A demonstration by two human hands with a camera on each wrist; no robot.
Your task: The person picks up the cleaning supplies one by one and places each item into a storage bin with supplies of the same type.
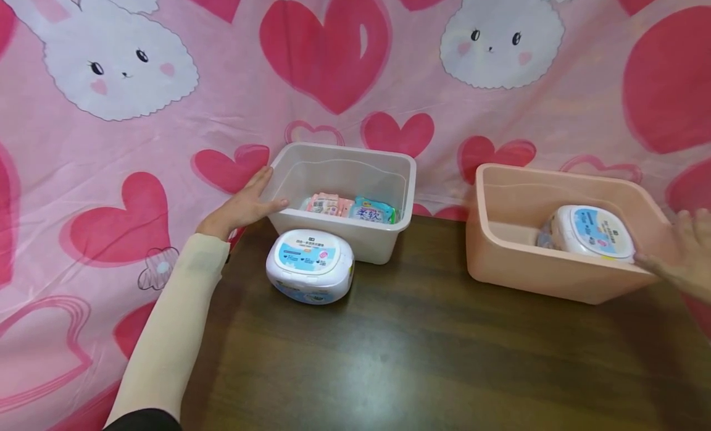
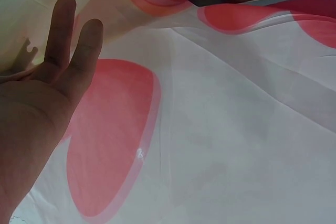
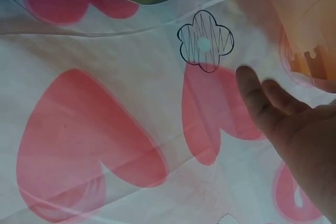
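A pink cloth (image 1: 344, 128) printed with red hearts and white rabbits hung behind a dark wooden worktop (image 1: 444, 357) where a person worked with bare hands. The left hand (image 1: 244, 205) lay flat, fingers straight, against the outer left wall of a clear white bin (image 1: 389, 233); its grip was open and held nothing. The right hand (image 1: 680, 252), at the picture's edge, touched the right rim of a peach-coloured bin (image 1: 522, 270) with relaxed fingers, likewise open. The white bin stood at the back of the worktop, against the cloth, with small pink and blue packets (image 1: 350, 207) lying inside. A rounded white wipes tub (image 1: 310, 265) with a blue label sat just in front of it, touching or nearly touching its front wall; a second, similar tub (image 1: 591, 232) rested tilted inside the peach bin. A sideways push on the white bin would likely knock the loose tub along, and the bins' smooth plastic walls could slip under flat, ungripping fingers.
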